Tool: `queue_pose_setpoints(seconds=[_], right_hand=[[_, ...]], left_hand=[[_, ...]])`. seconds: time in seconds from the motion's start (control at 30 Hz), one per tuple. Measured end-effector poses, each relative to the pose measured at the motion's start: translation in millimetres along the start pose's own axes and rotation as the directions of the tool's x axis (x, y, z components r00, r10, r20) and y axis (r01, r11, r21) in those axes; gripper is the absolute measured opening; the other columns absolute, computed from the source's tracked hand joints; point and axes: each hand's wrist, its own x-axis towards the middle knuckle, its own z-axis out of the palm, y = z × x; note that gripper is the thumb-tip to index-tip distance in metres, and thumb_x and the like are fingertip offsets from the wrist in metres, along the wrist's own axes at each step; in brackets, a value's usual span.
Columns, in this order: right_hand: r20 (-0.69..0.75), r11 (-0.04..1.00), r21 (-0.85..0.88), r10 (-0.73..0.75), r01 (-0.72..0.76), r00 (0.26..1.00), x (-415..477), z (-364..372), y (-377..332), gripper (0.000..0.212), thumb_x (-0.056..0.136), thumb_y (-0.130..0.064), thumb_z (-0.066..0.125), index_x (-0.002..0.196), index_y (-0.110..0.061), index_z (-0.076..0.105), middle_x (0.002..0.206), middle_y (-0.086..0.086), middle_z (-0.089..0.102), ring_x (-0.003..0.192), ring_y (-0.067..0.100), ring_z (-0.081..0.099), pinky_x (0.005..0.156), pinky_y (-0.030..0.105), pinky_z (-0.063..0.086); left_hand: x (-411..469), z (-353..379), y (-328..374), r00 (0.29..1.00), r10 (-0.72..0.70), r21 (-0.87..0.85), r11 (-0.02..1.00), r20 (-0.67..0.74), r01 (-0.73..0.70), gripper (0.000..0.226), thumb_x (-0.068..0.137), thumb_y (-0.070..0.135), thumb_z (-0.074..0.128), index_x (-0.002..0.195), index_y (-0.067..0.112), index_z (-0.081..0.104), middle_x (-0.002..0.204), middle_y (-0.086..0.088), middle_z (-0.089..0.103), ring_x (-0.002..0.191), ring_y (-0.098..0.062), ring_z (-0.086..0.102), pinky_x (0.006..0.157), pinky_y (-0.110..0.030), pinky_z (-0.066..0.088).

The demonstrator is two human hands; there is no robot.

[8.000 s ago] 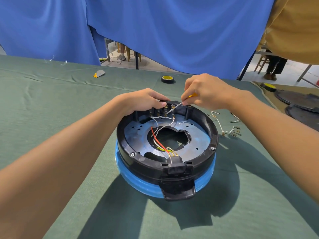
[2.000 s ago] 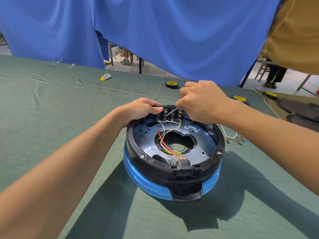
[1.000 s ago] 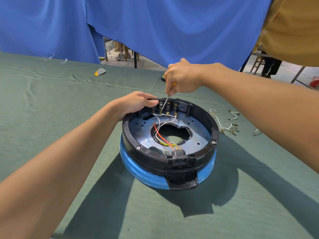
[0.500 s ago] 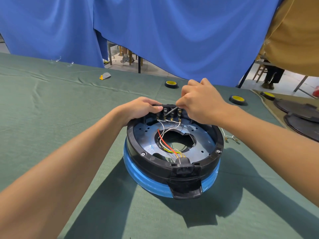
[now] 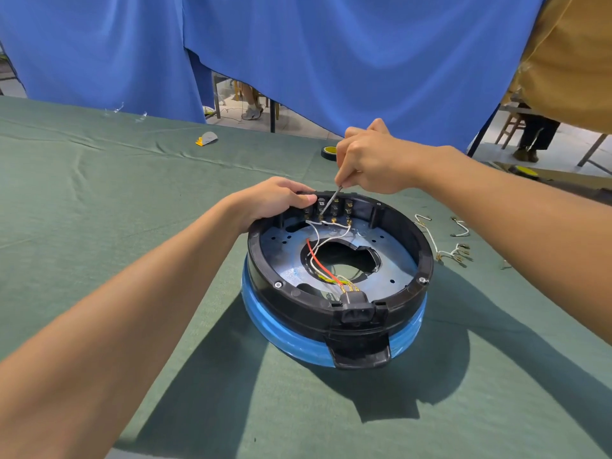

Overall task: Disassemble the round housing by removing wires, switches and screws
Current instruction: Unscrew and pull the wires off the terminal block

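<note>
The round black plastic housing [image 5: 291, 299], with a blue band round its lower half, sits open side up on the green cloth-covered table [image 5: 99, 200], a little right of the middle and well in from the far edge.

The right hand [image 5: 374, 160] is closed round a thin metal-shafted screwdriver [image 5: 332, 197]. The handle is hidden in the fist. The tip slants down into the black terminal block [image 5: 335, 208] on the housing's far inner wall.

The left hand [image 5: 275, 197] grips the far left rim, fingers curled over its edge just beside the block.

White wires [image 5: 331, 231] run from the terminals across the bluish metal plate [image 5: 394, 256]. With a red wire [image 5: 314, 260], they lead to the black socket [image 5: 356, 313] at the near rim. Two small screws [image 5: 278, 284] stand in the rim, one at each side.

Loose white wires with brass ends [image 5: 445, 251] lie on the cloth just right of the housing. A black-and-yellow tape roll [image 5: 329, 150] lies near the far edge, partly behind the right hand. A small grey-and-yellow scrap [image 5: 207, 139] lies left of it, well apart. A blue curtain [image 5: 331, 61] hangs beyond the far edge.
</note>
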Motion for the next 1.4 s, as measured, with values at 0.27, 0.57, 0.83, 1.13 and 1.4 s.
queue_pose_setpoints(seconds=[0.27,0.57,0.83,1.13,1.4], right_hand=[[-0.054,0.991,-0.131,-0.011,0.004,0.998,-5.8,-8.8,-13.3,0.025,0.083,-0.005,0.061,0.075,-0.024,0.075,0.085,-0.008,0.059,0.094,0.014,0.036,0.078,0.037,0.02],[-0.189,0.969,-0.207,0.097,-0.136,0.977,-27.9,3.3,-34.6,0.025,0.083,-0.005,0.055,0.081,-0.024,0.071,0.09,-0.002,0.057,0.097,0.022,0.04,0.075,0.035,0.015],[-0.222,0.948,-0.146,0.245,-0.281,0.944,-40.3,15.1,-46.6,0.027,0.089,-0.011,0.051,0.097,-0.025,0.073,0.095,0.001,0.06,0.091,0.023,0.037,0.072,0.036,0.015],[-0.29,0.904,-0.055,0.392,-0.425,0.873,-54.7,36.0,-63.0,0.029,0.088,-0.014,0.05,0.104,-0.023,0.073,0.092,0.005,0.062,0.08,0.023,0.03,0.07,0.034,0.016],[-0.279,0.912,-0.021,0.388,-0.409,0.879,-50.9,34.2,-59.5,0.029,0.089,-0.017,0.054,0.108,-0.029,0.073,0.097,0.0,0.062,0.09,0.023,0.04,0.071,0.033,0.015]], left_hand=[[-0.2,0.3,1.1,1.0,0.005,0.026,1.0,0.004,-0.005,0.031,0.095,0.029,0.062,0.124,0.021,0.067,0.117,-0.007,0.069,0.108,-0.026,0.066,0.102,-0.045,0.049],[-2.1,1.4,1.6,1.0,0.027,0.01,1.0,0.006,-0.027,0.028,0.096,0.027,0.061,0.122,0.018,0.068,0.112,-0.007,0.071,0.104,-0.025,0.067,0.099,-0.042,0.051],[-4.9,1.2,3.6,1.0,0.014,0.014,1.0,0.014,-0.014,0.029,0.096,0.029,0.06,0.122,0.02,0.068,0.114,-0.008,0.07,0.105,-0.027,0.067,0.1,-0.045,0.05],[-7.9,1.5,5.8,1.0,0.006,0.013,1.0,0.022,-0.006,0.029,0.097,0.027,0.058,0.124,0.019,0.066,0.112,-0.008,0.071,0.1,-0.024,0.069,0.094,-0.04,0.054],[-7.0,1.1,5.2,1.0,-0.001,0.016,1.0,0.021,0.001,0.03,0.097,0.029,0.059,0.125,0.02,0.066,0.113,-0.008,0.071,0.102,-0.026,0.068,0.097,-0.044,0.052]])
